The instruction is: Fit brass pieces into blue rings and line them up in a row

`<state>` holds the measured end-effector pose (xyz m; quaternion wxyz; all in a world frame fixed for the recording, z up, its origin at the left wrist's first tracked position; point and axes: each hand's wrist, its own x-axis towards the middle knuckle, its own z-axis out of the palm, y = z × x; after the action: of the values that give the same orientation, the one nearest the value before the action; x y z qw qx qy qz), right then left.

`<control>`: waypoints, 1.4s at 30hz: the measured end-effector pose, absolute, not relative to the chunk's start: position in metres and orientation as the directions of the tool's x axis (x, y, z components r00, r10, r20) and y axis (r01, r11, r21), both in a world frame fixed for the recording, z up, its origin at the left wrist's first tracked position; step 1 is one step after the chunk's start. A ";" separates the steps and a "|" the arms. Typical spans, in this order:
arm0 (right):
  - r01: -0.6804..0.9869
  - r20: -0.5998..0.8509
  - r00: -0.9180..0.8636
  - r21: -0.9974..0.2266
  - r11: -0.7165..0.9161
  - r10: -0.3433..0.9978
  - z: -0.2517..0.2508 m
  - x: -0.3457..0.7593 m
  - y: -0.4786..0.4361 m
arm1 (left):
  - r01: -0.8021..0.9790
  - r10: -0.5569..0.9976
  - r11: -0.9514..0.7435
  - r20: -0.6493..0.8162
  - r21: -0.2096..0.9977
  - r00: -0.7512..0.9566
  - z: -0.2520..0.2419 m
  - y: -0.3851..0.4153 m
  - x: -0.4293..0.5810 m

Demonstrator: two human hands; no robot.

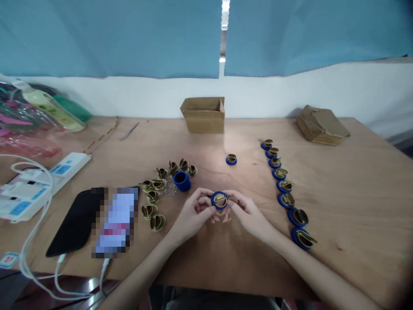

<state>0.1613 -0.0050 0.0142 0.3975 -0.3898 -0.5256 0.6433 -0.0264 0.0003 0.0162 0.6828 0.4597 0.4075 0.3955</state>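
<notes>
Between both hands is a round brass-coloured piece with a blue rim (pixel 219 200), its metal face turned towards me. The fingers of my left hand (pixel 196 211) close on its left edge, and those of my right hand (pixel 245 211) on its right edge. To the left stands a blue cup-shaped cylinder (pixel 182 181), open at the top. Thin wire rings (pixel 171 188) lie beside it, near several brass-coloured pieces with raised flaps (pixel 158 222). A single blue-rimmed brass piece (pixel 231 159) sits behind my hands. Several more blue-rimmed pieces (pixel 285 200) form a row on the right.
An open cardboard box (pixel 204 122) stands at the back, and a crumpled carton (pixel 322 125) at the back right. On the left lie two phones, one dark (pixel 75 221) and one lit (pixel 116 221), with white cables, a power strip (pixel 64 172) and plastic-wrapped bottles (pixel 51 107).
</notes>
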 end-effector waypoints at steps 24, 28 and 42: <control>-0.058 -0.072 -0.281 -0.994 -0.092 0.957 0.014 0.164 -0.002 | -0.110 0.902 0.153 -0.093 0.982 0.422 0.022 -0.005 -0.026; 0.009 -0.060 -0.244 -0.998 -0.060 0.968 0.017 0.165 -0.004 | -0.126 0.915 0.154 -0.094 0.980 0.392 0.013 -0.004 -0.025; 0.469 0.413 -0.411 -0.669 0.577 0.813 0.023 0.169 -0.016 | -0.148 0.918 0.076 -0.011 0.986 0.397 0.016 -0.004 -0.029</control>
<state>0.1688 -0.0161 0.0230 0.3702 -0.3969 -0.8072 0.2322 -0.0293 -0.0038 0.0163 0.6400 0.5373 0.3582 0.4163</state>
